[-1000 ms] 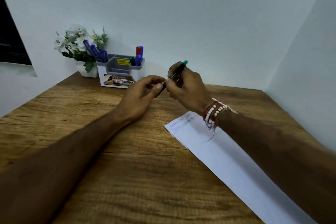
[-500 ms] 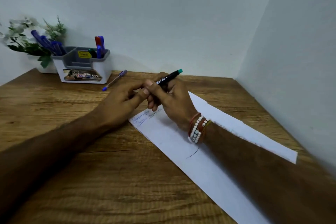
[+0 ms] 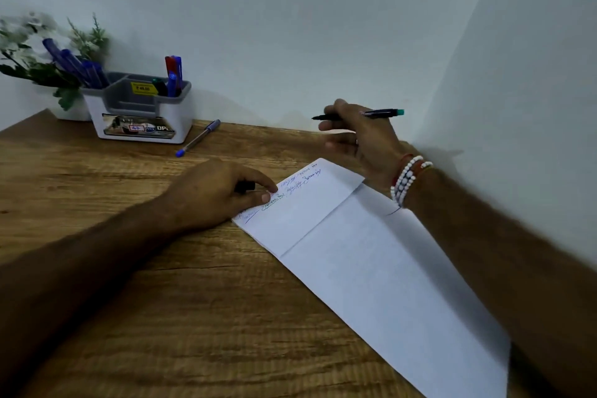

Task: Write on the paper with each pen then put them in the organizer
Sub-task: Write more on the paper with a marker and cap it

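The right hand [image 3: 365, 142] grips a teal-ended pen [image 3: 381, 112], raised above the desk [image 3: 129, 268] beyond the paper [image 3: 371, 268]. The left hand [image 3: 219, 194] rests on the paper's scribbled corner, curled round a black cap [image 3: 244, 186]. The organizer [image 3: 139, 113] shows "OP"; its yellow sticker [image 3: 144, 88] seems to read "49.00".

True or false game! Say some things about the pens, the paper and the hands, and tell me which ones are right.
The right hand holds a black pen with a teal end. True.
That pen's tip touches the paper. False: it is held in the air, off the paper.
A blue pen lies on the table beside the organizer. True.
The organizer is empty. False: pens stand in it.
The left hand grips a dark cap at the paper's edge. True.
The paper is blank. False: writing shows near its far end.
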